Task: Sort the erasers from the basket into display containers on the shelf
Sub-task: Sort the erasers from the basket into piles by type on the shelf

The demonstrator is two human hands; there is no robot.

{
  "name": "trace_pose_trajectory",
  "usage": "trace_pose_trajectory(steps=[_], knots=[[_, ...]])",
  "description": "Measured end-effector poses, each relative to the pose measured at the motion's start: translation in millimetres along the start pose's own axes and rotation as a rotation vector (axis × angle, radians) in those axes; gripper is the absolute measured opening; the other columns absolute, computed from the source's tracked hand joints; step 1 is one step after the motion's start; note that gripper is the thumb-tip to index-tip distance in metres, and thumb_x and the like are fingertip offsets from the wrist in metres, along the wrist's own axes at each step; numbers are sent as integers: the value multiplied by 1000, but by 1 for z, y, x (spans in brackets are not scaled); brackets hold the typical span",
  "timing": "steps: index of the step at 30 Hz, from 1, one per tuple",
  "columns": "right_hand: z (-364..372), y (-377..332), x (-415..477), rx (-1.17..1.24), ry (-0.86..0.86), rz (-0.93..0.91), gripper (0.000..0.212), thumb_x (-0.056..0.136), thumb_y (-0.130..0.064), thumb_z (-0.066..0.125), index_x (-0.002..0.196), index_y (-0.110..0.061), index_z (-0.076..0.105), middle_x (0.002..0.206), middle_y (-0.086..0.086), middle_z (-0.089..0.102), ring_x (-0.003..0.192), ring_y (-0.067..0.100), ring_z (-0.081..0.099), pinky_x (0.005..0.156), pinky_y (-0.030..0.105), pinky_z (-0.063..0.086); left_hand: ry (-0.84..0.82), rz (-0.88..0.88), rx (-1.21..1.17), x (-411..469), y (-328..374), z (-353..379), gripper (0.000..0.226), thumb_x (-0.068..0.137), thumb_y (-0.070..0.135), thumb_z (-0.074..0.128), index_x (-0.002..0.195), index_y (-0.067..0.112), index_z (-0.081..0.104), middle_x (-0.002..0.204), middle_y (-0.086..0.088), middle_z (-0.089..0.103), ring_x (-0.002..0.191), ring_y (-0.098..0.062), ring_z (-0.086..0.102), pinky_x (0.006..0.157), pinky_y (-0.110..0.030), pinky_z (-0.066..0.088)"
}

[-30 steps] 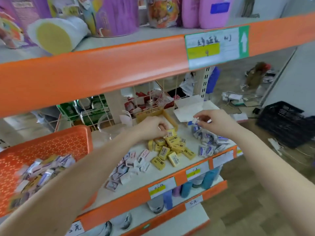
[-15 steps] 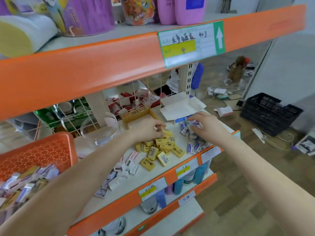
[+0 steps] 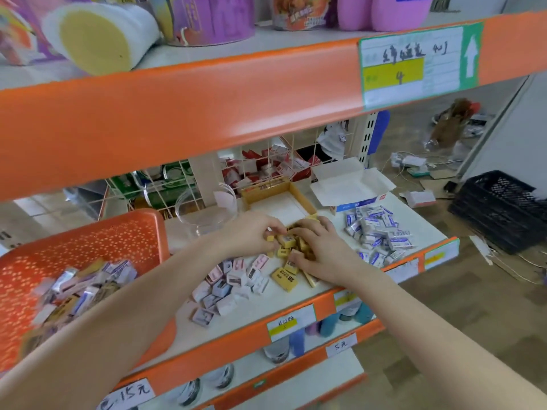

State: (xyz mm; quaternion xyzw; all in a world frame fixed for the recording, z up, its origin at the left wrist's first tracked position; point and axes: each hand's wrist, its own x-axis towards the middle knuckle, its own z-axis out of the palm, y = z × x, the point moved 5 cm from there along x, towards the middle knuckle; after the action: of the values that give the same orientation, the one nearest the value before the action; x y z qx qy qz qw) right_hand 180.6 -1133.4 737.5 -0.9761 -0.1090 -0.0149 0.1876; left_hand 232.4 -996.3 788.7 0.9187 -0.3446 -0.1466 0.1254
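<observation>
Shelf board (image 3: 266,306), white with an orange front lip, carries the whole job. Left grip (image 3: 251,236) and right grip (image 3: 322,251) meet over the yellow erasers (image 3: 285,279). Each has its fingers curled round a clutch of them, though the count held is hidden under the fingers. Risk one: several yellow erasers lie loose on the wrist side of the right grip, near the lip, and a sweeping forearm could knock them to the floor. Risk two: the pink-and-white erasers (image 3: 233,284) lie just beside the left grip's wrist, almost touching the yellow heap, so a broad scoop could mix the sorts. Risk three: an overfull handful may shed pieces in transit. Outboard of the left forearm, the orange basket (image 3: 88,229) holds unsorted stock. Outboard of the right grip sit the blue-and-white erasers (image 3: 381,232), apart from the heap. Just beyond the fingertips stands the yellow carton (image 3: 302,195), open and probably the destination, with nothing across the short path to it. Beyond the left grip is a clear tub (image 3: 207,214); beyond the right grip, a white box (image 3: 349,182) with flaps open. Overhead, the upper shelf edge (image 3: 177,113) limits lift height.
</observation>
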Motion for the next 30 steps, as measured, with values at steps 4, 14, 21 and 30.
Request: trace_pose_trajectory(steps=[4,14,21,30], knots=[[0,-1,-8,49,50,-76,61,84,-56,32,131,-24,53,130,-2,53,137,30,26,115,40,22,32,-9,-82,1,-5,2,33,84,24,67,116,29,63,113,10,65,99,-4,60,89,-32,51],[-1,-3,-28,87,45,-137,48,88,-52,40,132,-37,51,136,-11,51,141,23,24,107,50,35,-35,19,-370,4,-5,15,42,84,11,65,119,33,57,115,14,61,93,8,60,75,-9,49],[-8,-5,-33,110,132,-21,77,78,-56,41,147,-38,14,155,-6,13,137,23,27,106,49,34,8,26,-235,8,-8,17,44,83,12,66,124,25,57,114,10,61,89,0,60,69,-4,41],[3,-8,-2,7,57,259,77,88,-55,44,150,-27,8,158,1,8,145,25,6,116,52,11,-24,11,-47,10,-16,21,40,81,25,71,119,27,59,107,9,62,86,-3,55,78,-18,43]])
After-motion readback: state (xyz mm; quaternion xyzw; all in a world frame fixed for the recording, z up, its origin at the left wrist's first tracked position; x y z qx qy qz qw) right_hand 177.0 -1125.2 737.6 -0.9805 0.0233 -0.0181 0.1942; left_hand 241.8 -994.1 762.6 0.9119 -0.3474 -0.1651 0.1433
